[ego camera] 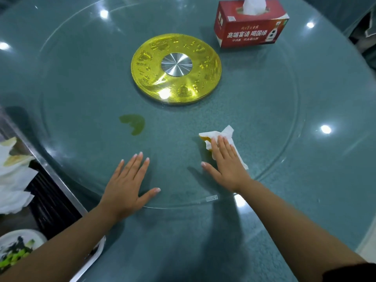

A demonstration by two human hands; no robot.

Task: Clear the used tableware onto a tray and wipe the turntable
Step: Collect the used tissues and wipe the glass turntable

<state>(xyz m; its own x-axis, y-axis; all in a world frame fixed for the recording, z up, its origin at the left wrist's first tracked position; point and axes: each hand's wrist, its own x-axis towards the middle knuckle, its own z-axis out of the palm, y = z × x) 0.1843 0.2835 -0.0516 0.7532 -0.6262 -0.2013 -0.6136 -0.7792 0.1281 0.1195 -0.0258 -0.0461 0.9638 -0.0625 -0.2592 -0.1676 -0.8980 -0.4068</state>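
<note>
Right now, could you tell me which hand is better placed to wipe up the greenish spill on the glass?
Probably the right hand: it already presses the tissue. The left hand lies nearer the greenish spill but rests flat and empty on the turntable.

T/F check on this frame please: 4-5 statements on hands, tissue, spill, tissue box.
1. The right hand presses a white tissue flat on the glass turntable. True.
2. The left hand holds a second tissue. False: it lies flat and bare on the glass, holding nothing.
3. A greenish spill remains on the turntable, to the left of the tissue. True.
4. The red tissue box sits on top of the gold centre disc. False: it stands beyond and to the right of the disc, apart from it.
5. The tissue is clean all over. False: its left edge is stained yellow-orange.
</note>
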